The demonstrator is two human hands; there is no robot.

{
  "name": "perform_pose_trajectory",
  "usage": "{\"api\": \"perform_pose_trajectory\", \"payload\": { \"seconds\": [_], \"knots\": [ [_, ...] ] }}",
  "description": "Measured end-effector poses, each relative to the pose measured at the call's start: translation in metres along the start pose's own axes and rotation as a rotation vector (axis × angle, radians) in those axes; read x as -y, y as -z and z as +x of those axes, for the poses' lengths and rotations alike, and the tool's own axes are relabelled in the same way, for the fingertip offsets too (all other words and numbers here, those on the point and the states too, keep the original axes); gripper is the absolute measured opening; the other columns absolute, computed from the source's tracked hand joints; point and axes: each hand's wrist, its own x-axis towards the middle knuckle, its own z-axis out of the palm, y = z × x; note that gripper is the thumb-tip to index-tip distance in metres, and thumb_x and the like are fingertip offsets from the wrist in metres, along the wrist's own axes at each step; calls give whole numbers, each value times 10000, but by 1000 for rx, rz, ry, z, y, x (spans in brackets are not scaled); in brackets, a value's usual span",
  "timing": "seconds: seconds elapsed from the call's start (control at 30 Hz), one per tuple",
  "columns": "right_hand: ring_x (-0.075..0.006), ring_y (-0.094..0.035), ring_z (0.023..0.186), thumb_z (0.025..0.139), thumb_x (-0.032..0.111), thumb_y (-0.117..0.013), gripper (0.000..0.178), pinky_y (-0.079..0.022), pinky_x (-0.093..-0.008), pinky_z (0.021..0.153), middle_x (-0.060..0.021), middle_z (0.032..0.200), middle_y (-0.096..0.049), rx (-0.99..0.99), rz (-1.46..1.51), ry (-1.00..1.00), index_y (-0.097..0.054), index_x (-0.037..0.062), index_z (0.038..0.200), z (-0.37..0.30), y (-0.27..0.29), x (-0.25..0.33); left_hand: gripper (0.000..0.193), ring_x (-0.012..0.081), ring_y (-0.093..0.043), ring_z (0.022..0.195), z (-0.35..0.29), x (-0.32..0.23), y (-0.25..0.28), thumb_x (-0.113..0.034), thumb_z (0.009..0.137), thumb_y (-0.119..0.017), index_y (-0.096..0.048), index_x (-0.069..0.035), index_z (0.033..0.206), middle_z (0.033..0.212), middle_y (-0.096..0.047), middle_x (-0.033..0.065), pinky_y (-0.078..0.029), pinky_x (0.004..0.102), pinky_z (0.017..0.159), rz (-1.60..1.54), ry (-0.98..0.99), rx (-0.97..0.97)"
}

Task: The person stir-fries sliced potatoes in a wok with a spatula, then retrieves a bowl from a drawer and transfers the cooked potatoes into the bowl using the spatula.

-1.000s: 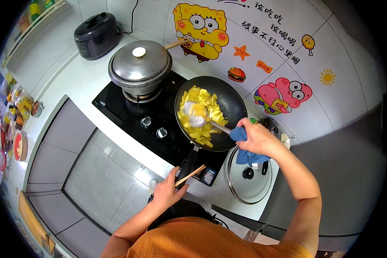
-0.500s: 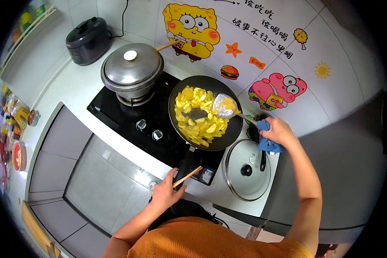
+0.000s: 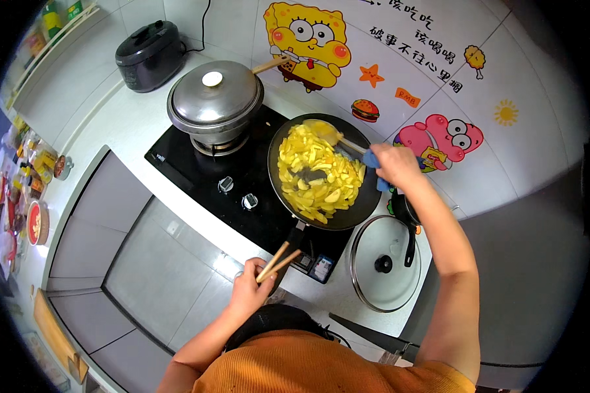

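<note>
A black frying pan [image 3: 372, 177] full of yellow slices, seemingly potato [image 3: 339, 171], stands on the stove's right side. My right hand [image 3: 400, 167] is closed on the handle of a spatula [image 3: 351, 145], with a blue cloth [image 3: 373, 162] wrapped in the grip. The spatula's blade lies among the slices at the pan's far rim, partly covered. Below the pan, my left hand [image 3: 250, 288] is closed on a pair of wooden chopsticks [image 3: 276, 257], their tips parted. It sits against the black pan handle [image 3: 297, 234]; whether it also grips that handle I cannot tell.
A lidded metal pot [image 3: 215, 98] with a wooden handle stands on the left burner of the black stove [image 3: 203, 173]. Behind it is a dark electric cooker [image 3: 151, 56]. A glass lid [image 3: 387, 281] lies right of the stove, beside a small black pan [image 3: 403, 208].
My right hand has moved left and away from me, carrying the spatula to the pan's far rim. The chopsticks in my left hand have spread apart. The whole view has shifted slightly.
</note>
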Motion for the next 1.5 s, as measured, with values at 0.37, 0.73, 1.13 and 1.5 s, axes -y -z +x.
{"api": "perform_pose_trajectory", "payload": {
  "seconds": [0.37, 0.73, 1.13, 1.5],
  "knots": [
    [-272, -602, 744, 676, 15, -618, 615, -530, -353, 584, -112, 885, -509, 87, -69, 87, -480, 81, 1272, -125, 2, 53, 260, 149, -546, 641, 16, -6, 11, -158, 867, -610, -510, -27, 1068, 709, -567, 89, -456, 285, 619, -116, 106, -47],
    [-340, -632, 861, 668, 109, -692, 571, -521, -432, 722, -174, 953, -643, 290, 109, -307, -511, 86, 1209, -126, 77, 9, 238, 155, -547, 630, 17, 0, 1, -155, 871, -600, -522, -13, 1045, 693, -572, 107, -462, 295, 611, -142, 29, 5],
    [-189, -638, 745, 638, 226, -738, 498, -514, -333, 713, -112, 889, -659, 633, 823, -740, -616, -21, 1054, -50, 24, -62, 200, 128, -517, 651, 10, 4, 8, -135, 871, -597, -549, -18, 1025, 712, -562, 84, -447, 274, 622, -205, 158, -24],
    [-306, -645, 731, 667, -8, -610, 540, -523, -393, 570, -163, 897, -547, 66, 95, 77, -482, 25, 1190, -50, 13, 84, 131, 104, -490, 637, 14, 4, 11, -115, 882, -574, -556, -28, 979, 682, -530, 40, -429, 262, 602, -214, 109, -78]
  ]
}}
